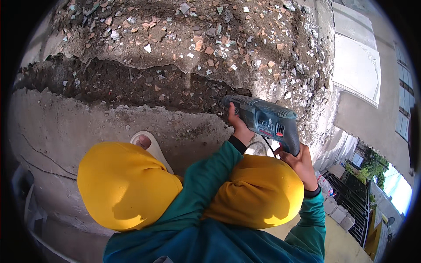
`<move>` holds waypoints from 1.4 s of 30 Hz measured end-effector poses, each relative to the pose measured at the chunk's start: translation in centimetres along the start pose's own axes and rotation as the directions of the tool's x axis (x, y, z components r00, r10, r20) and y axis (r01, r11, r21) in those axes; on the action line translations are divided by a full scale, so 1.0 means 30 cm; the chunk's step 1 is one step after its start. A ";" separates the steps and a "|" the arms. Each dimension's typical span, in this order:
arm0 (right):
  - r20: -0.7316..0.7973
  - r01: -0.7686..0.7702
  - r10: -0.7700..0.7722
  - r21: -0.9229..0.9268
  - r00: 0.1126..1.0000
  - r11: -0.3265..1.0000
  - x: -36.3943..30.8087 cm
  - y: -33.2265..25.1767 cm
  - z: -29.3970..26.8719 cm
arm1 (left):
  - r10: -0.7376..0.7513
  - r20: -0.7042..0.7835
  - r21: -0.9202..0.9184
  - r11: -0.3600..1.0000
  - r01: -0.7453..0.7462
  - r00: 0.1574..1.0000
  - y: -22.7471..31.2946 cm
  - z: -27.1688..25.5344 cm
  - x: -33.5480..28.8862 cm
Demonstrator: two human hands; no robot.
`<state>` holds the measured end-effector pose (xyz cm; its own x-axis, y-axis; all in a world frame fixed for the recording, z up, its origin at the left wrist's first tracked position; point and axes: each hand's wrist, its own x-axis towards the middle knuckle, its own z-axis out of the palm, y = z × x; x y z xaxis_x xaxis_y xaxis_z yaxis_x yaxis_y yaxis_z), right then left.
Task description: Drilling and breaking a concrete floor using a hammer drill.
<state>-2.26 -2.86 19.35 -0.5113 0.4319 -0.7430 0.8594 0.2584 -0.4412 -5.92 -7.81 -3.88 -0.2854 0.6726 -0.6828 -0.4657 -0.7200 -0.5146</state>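
Note:
A dark blue-grey rotary hammer drill (267,116) lies across in front of my knees, its front end pointing left over a broken concrete edge. My left hand (239,130) is wrapped round the front of its body from below, with a finger up along the near side. At the back, my right hand (301,165) grips the black rear handle, with the trigger area hidden by the fingers. A black cord (268,147) hangs below the tool. I cannot make out a bit at its front end. Dark soil and rubble lie in the trench (136,83) beyond it.
Broken tile and stone chips (193,33) cover the ground past the trench. I crouch on a concrete slab (105,122) in pale sandals (156,151), yellow trouser knees (127,184) rising on both sides. A white panel (356,65) stands right; a dark metal gate (351,197) is farther off.

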 end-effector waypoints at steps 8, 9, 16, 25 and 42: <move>-0.072 0.033 -0.033 0.005 0.997 0.999 -0.045 0.003 -0.011 | 0.024 -0.054 -0.011 1.000 -0.024 0.998 -0.066 -0.032 0.067; 0.001 -0.032 0.032 -0.020 0.999 0.999 -0.013 -0.051 -0.036 | -0.050 -0.037 -0.044 0.998 0.048 0.998 -0.041 0.047 -0.006; 0.149 0.233 -0.185 -0.453 0.971 0.861 0.077 -0.171 0.021 | 0.127 0.291 -0.022 0.992 -0.126 0.948 0.092 -0.021 0.019; -0.009 -0.051 0.052 0.111 0.999 0.993 -0.009 -0.005 -0.021 | 0.006 0.016 -0.039 0.999 -0.005 1.000 -0.028 -0.024 0.021; 0.005 0.275 -0.284 -0.268 0.959 0.924 -0.003 -0.015 0.038 | 0.115 0.186 -0.064 0.992 -0.104 0.976 0.015 -0.021 -0.001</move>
<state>-2.61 -4.00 19.04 -0.7339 0.3363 -0.5901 0.6529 0.5886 -0.4767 -5.59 -8.27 -4.41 -0.4880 0.6055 -0.6286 -0.3786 -0.7958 -0.4726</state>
